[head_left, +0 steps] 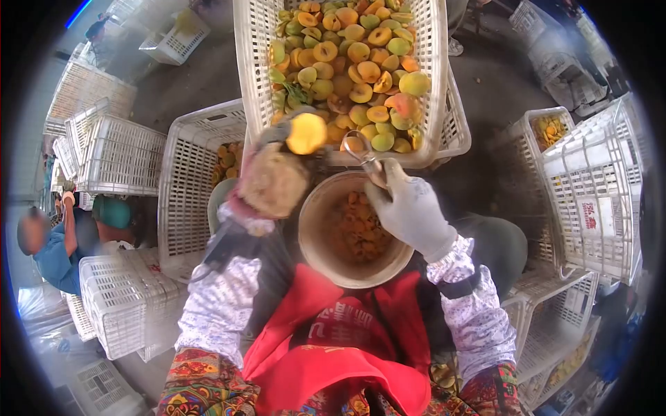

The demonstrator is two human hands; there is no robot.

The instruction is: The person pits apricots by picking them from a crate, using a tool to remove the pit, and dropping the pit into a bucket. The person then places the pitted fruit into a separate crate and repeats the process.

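Note:
My left hand (276, 182), in a stained, dirty glove and partly blurred, is closed on a yellow halved peach (306, 134), cut face showing. My right hand (413, 211), in a pale grey glove, grips a pitting tool (372, 166) with a metal loop at its tip. The loop points up and left, just over the near rim of a white crate (251, 76) heaped with halved yellow-green peaches (368, 71). Below and between both hands stands a round bucket (310, 253) with orange-brown pits or scraps (361, 229) at its bottom.
A tilted white crate (182, 187) with some peaches stands at left, near stacked crates (125, 154). More crates (590, 201) are piled at right. At far left sits another person (59, 253) in blue. A red apron (340, 374) covers my lap.

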